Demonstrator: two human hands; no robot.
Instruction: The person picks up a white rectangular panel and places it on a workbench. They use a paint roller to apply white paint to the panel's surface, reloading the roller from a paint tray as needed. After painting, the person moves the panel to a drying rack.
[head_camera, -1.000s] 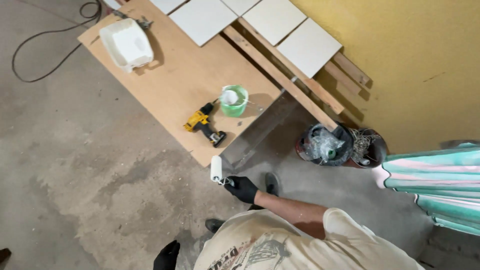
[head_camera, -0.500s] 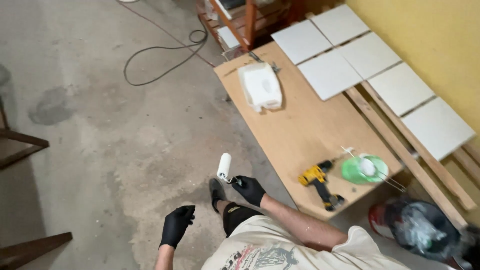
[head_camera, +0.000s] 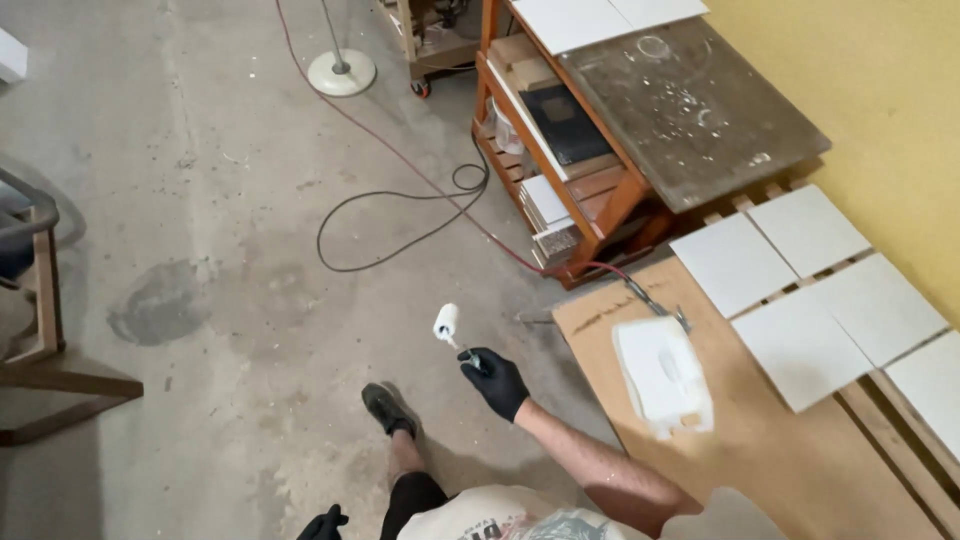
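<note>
Gripping a small white foam roller (head_camera: 446, 322), black-gloved right hand (head_camera: 494, 383) fingers clench its thin handle above rough concrete.

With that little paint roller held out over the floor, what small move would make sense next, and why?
Probably swing the right hand rightward, bringing the small roller over the brown board. The roller now hangs above bare concrete floor, beside the board's edge, where the white tray rests.
</note>
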